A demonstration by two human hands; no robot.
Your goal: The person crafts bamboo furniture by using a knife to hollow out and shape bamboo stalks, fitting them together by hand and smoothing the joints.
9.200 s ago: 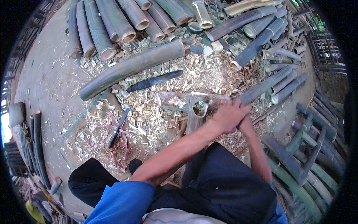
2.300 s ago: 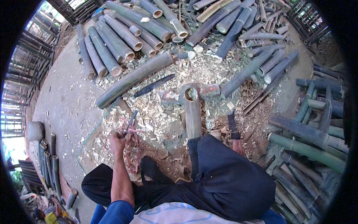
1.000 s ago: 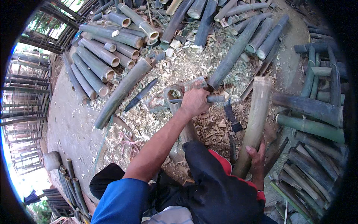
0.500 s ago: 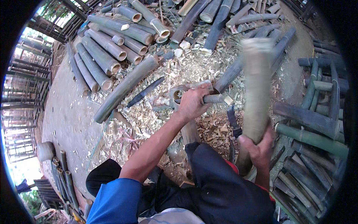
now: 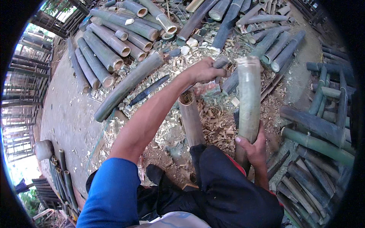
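Observation:
Beyond the hollow top of a standing bamboo post [image 5: 192, 121], my left hand [image 5: 203, 71] is closed round a tool with a grey, rounded handle [image 5: 221, 62]. Its working end is mostly hidden by the hand. Below that hand lies a block smeared pinkish-red [image 5: 208, 89]. On the right, my right hand [image 5: 255, 150] grips the lower part of a thick, pale green bamboo tube [image 5: 249, 100], held nearly upright with its cut end away from me. The tube's bottom is beside my right leg.
Wood chips [image 5: 216, 129] cover the ground around the post. A long dark blade [image 5: 149, 90] lies left of it, beside a loose bamboo length [image 5: 129, 85]. Bamboo tubes [image 5: 102, 51] are piled at the far left, with bamboo pieces [image 5: 315, 140] stacked at the right.
My left hand has moved up and away with the tool, uncovering the post's hollow top. The bamboo tube in my right hand, blurred before, has shifted slightly left and lower.

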